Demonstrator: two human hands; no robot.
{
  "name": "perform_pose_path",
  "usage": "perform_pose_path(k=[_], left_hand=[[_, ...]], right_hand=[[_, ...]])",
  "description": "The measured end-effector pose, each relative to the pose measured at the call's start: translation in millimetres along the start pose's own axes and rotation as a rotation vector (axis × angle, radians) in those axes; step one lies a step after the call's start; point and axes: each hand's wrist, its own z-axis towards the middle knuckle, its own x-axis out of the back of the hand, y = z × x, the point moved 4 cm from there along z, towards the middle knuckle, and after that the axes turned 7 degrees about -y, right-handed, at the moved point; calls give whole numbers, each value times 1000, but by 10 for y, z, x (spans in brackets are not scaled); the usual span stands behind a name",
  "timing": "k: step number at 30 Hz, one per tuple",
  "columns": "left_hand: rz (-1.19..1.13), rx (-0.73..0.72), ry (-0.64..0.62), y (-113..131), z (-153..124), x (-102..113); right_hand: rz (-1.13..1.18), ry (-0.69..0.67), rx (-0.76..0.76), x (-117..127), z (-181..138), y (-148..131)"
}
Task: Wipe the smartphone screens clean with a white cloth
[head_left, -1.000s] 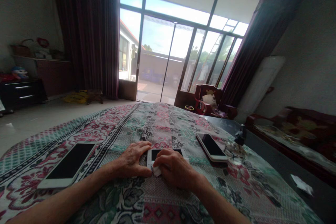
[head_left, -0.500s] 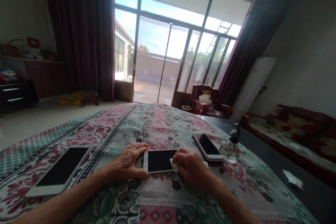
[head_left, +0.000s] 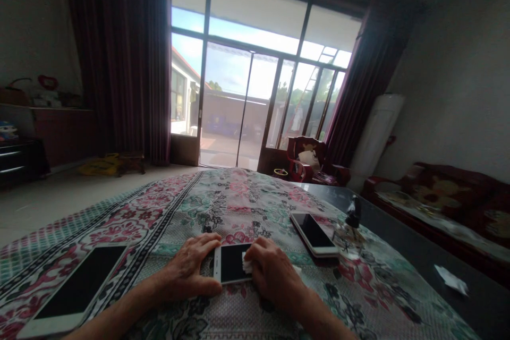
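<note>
The phone (head_left: 231,264) lies flat on the flowery cloth (head_left: 235,319); the left hand (head_left: 191,265) holds its end with thumb and fingers, maybe so it won't slide; the right hand (head_left: 274,273) pinches a white wad (head_left: 246,264) on it; the left phone (head_left: 77,284) and right phone (head_left: 313,232) sit apart, perhaps to leave room.
</note>
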Motion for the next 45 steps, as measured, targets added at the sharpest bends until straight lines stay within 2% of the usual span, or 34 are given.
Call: perform_pose_path(k=[5, 10, 12, 18, 22, 27, 32, 41, 45], left_hand=[[-6, 30, -18, 9, 0, 14], [15, 32, -23, -43, 1, -24], [8, 24, -14, -48, -7, -30], [3, 25, -10, 28, -22, 12], [23, 50, -45, 100, -16, 53], [26, 45, -41, 104, -25, 62], [14, 38, -34, 74, -24, 39], [74, 17, -15, 50, 9, -4], [80, 3, 10, 9, 21, -31]], right_hand=[[-98, 21, -229, 156, -98, 235], [-153, 17, -384, 244, -138, 363], [-152, 36, -402, 240, -126, 368], [-77, 91, -194, 75, -9, 150], [-49, 116, -130, -20, 26, 27], [32, 47, -7, 26, -56, 5], [41, -10, 13, 94, -90, -48], [36, -121, 283, -131, 37, -450], [11, -143, 268, -169, 69, -419]])
